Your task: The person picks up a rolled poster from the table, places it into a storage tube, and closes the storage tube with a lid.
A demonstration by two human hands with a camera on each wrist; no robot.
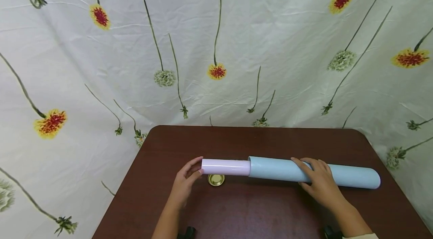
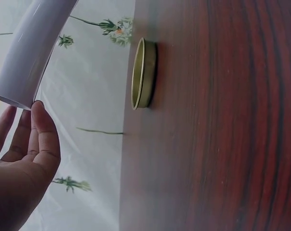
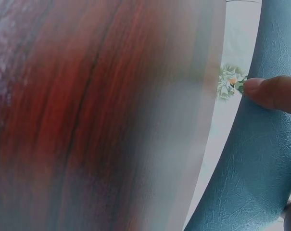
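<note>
- The left hand [image 1: 184, 182] pinched a glossy pale-lavender tube [image 1: 226, 167] by its outer end.
- The right hand [image 1: 319, 182] gripped a textured light-blue tube [image 1: 275, 169], whose open end surrounded the lavender one.
- A shallow, round, gold-coloured cap [image 1: 216, 180] lay near them on the reddish-brown wood-grain table [image 1: 257, 209].
- White flower-printed cloth [image 1: 128, 51] hung behind.

1. head view: no text, label, brand, number or sign can be read.
2. left wrist view: none can be read.
3. right wrist view: none can be read.
</note>
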